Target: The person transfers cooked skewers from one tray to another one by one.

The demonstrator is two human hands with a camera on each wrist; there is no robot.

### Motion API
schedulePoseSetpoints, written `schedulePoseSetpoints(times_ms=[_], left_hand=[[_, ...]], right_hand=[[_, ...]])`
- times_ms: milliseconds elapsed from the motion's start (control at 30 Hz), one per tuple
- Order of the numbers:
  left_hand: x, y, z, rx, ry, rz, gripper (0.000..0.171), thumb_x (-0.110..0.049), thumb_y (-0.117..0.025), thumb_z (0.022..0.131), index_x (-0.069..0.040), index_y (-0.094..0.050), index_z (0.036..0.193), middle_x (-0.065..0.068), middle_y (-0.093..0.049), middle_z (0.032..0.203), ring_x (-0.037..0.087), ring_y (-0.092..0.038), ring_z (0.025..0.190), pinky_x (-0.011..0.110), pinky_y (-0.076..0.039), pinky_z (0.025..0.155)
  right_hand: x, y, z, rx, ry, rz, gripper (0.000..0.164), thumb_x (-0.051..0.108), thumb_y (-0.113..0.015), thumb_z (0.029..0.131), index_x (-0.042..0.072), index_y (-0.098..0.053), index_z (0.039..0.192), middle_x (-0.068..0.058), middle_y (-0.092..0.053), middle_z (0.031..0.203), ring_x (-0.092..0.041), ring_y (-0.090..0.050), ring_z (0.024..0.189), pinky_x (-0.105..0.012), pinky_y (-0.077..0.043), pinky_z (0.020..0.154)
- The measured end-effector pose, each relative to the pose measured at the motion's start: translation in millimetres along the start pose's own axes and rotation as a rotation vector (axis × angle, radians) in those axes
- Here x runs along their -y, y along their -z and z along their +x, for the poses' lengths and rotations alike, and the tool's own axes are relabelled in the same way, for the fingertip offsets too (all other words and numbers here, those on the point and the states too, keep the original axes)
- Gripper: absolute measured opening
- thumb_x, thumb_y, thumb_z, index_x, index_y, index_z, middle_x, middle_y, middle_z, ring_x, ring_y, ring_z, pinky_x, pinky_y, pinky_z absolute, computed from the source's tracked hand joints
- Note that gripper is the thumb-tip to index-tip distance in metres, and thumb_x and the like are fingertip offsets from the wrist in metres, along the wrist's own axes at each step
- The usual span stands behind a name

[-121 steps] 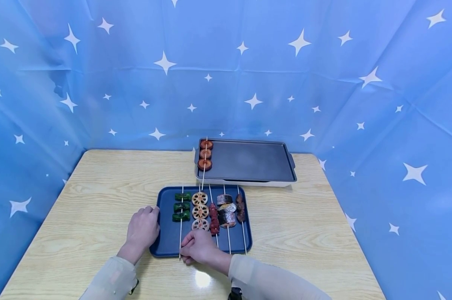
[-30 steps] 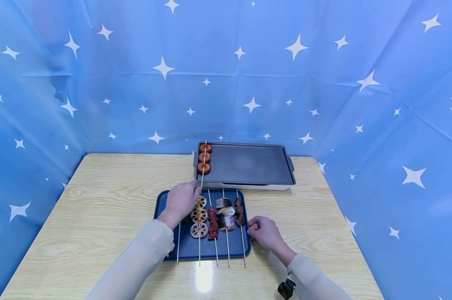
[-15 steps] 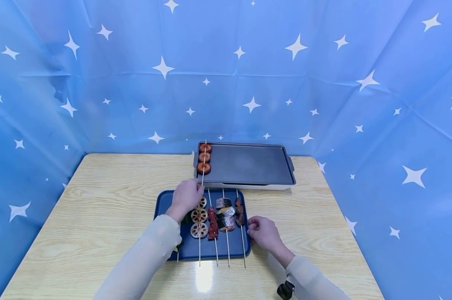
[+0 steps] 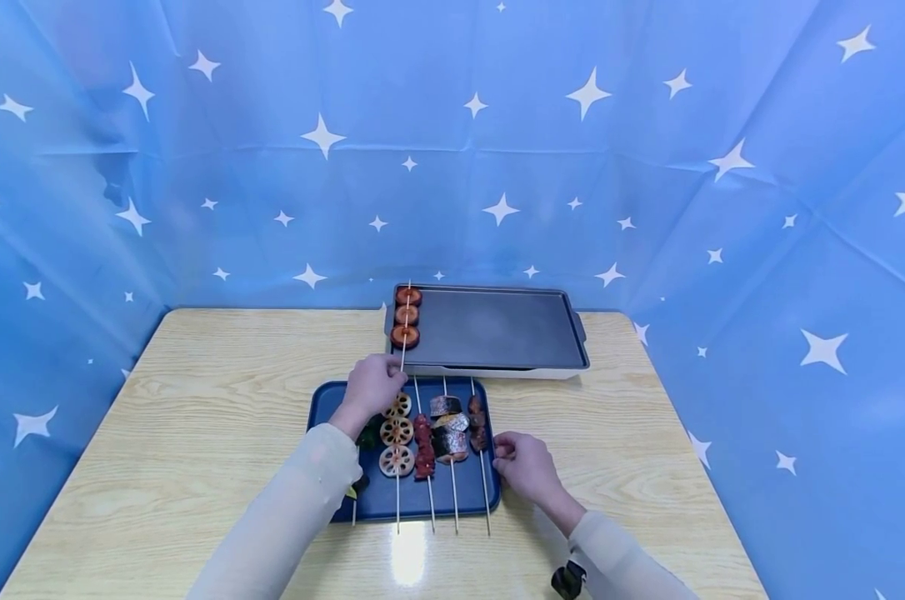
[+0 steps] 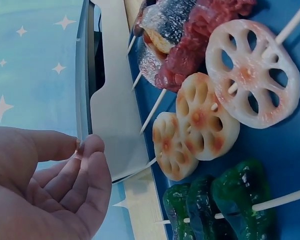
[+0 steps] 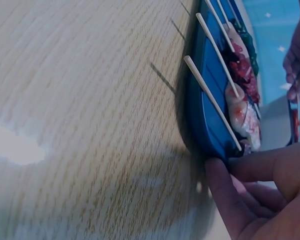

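Observation:
My left hand (image 4: 370,385) reaches over the back of the blue tray (image 4: 328,404) and pinches the bare stick end of a skewer of round brown slices (image 4: 406,315). These slices lie along the left side of the dark griddle plate (image 4: 497,329). In the left wrist view, thumb and fingertips meet at the stick. With thumb and fingers, my right hand (image 4: 529,465) holds the tray's right edge. On the tray lie skewers of lotus root slices (image 4: 397,431), red meat (image 4: 424,450), fish pieces (image 4: 449,433) and small dark pieces (image 4: 477,425). Green pepper pieces (image 5: 242,192) are partly hidden under the left arm.
The griddle stands behind the tray on a pale wooden table (image 4: 220,392), close to its back edge. A blue star-patterned curtain (image 4: 452,225) surrounds the table's back and sides. Several stick ends (image 6: 190,62) overhang the tray's front rim.
My left hand has gone from the tray's left edge to the skewer on the griddle. My right hand has left the pepper skewer's stick and moved right to the tray's right edge.

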State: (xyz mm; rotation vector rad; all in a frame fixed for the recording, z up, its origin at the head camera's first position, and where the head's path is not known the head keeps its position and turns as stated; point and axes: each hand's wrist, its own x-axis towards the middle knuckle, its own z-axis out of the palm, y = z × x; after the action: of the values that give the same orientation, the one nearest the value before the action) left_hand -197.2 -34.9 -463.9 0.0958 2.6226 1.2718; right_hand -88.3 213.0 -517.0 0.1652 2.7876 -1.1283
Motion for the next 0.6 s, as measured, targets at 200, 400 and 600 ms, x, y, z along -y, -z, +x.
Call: schedulePoseSetpoints(times_ms=[200, 400, 600], left_hand=[[-2.4, 2.1, 1.2, 0.019, 0.078, -0.077, 0.036, -0.017, -0.055, 0.098, -0.005, -0.06, 0.131, 0.009, -0.07, 0.092, 0.019, -0.057, 0.058, 0.026, -0.038, 0.046], [-2.2, 3.6, -0.3, 0.034, 0.15, -0.142, 0.033, -0.019, -0.054, 0.099, -0.006, -0.06, 0.129, 0.013, -0.069, 0.114, 0.023, -0.069, 0.092, 0.032, -0.053, 0.064], [-1.2, 5.4, -3.4, 0.052, 0.178, -0.198, 0.032, -0.017, -0.048, 0.102, -0.006, -0.058, 0.13, 0.012, -0.07, 0.115, 0.027, -0.068, 0.098, 0.044, -0.055, 0.081]], right_hand=[[-0.3, 1.4, 0.8, 0.017, -0.011, 0.004, 0.029, -0.001, -0.069, 0.08, -0.002, -0.069, 0.108, -0.003, -0.065, 0.082, -0.008, -0.061, 0.067, -0.022, -0.052, 0.057], [0.0, 1.7, 1.2, 0.016, -0.018, -0.013, 0.028, 0.0, -0.07, 0.079, 0.0, -0.07, 0.108, -0.001, -0.066, 0.082, -0.008, -0.06, 0.07, -0.023, -0.052, 0.062], [0.4, 2.0, 0.0, 0.022, -0.027, 0.013, 0.028, -0.002, -0.069, 0.079, -0.002, -0.07, 0.107, -0.003, -0.065, 0.082, -0.008, -0.06, 0.068, -0.022, -0.052, 0.057]])
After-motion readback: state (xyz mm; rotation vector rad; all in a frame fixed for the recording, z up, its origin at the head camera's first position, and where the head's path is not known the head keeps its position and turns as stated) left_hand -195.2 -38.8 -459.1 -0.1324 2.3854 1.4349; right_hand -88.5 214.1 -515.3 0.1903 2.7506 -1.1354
